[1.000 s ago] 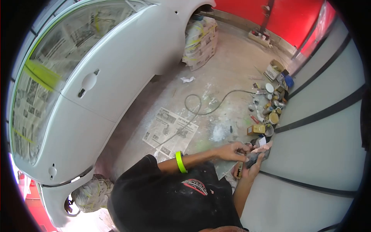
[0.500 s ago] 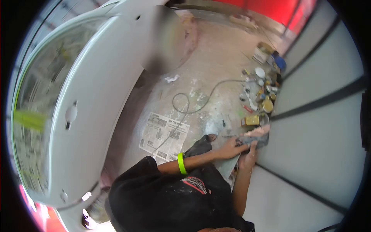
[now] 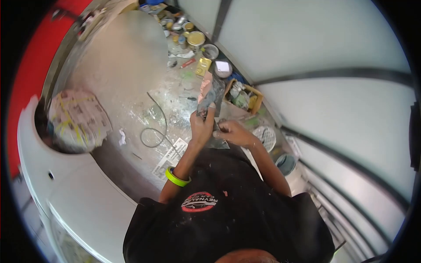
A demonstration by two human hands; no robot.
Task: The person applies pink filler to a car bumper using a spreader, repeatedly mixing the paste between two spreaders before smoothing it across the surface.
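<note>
My left hand (image 3: 202, 126), with a green band (image 3: 177, 177) on its wrist, is closed around the lower end of a flat grey spreader (image 3: 209, 93) that carries a smear of pink filler. The spreader points up and away from me. Just to its right, my right hand (image 3: 233, 132) pinches a second flat grey blade (image 3: 219, 143) held low in front of my black shirt. The two hands nearly touch. How the fingers sit on the blade is partly hidden.
A white car body (image 3: 66, 188) curves along the lower left, its wheel (image 3: 79, 118) masked with newspaper. On the concrete floor lie a looped cable (image 3: 153, 127) and a newspaper sheet (image 3: 169, 158). Cans (image 3: 193, 39), a cardboard box (image 3: 243, 96) and a bucket (image 3: 285, 163) line the white wall.
The view has swung round, so the car now lies lower left and the wall upper right. Both hands have come away from the wall panel and now hold the tools in front of my chest.
</note>
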